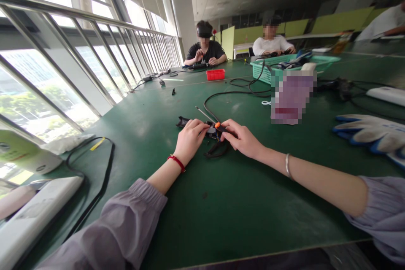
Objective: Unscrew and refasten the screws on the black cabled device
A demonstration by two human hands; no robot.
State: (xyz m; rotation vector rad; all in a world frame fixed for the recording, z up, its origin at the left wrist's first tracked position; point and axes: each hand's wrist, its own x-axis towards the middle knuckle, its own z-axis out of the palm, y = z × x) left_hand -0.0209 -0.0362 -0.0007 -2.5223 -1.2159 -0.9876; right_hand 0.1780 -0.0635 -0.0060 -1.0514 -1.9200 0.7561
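Observation:
A slim black device housing [182,122] lies in front of me on the table, its middle part opened with small wires showing. My left hand [189,138] is closed around the housing, fingertips pressed at the opened part. My right hand [243,138] is closed on a screwdriver [217,125] with an orange and black handle. The screwdriver's thin metal shaft points up and left, away from the device. The right fingertips are also close to the wires; whether they touch them is hidden. A black cord loop [215,152] lies just below the hands.
A black cable [207,100] runs back toward a green basket [262,71] of tools. A red box [215,74] stands farther off. Blue-and-white gloves [367,130] lie right; a white power strip [41,215] and black cord [109,164] lie left. Several people sit beyond.

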